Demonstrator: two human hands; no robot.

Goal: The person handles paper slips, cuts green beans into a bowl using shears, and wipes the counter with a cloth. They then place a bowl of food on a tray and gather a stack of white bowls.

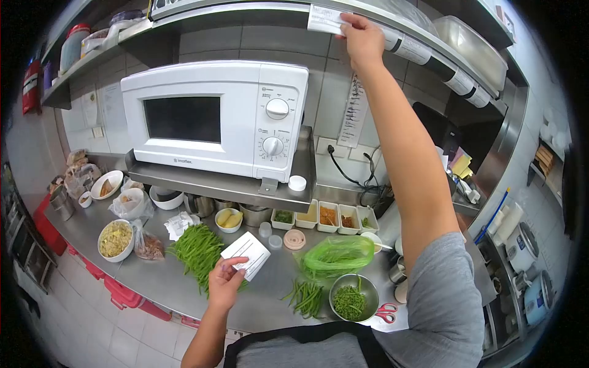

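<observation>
My left hand pinches a white printed slip above the steel counter, beside a pile of long green beans. Raised high, my right hand has its fingers on another printed paper at the front edge of the upper shelf. More paper slips hang along that edge to its right. Below, cut beans fill a metal bowl, with red-handled scissors beside it. A green plastic bag and a small bunch of beans lie nearby.
A white microwave stands on a raised steel shelf. Under it are food containers, a bowl of yellow pieces and a bowl of chopped food. Black cables hang from the wall outlets.
</observation>
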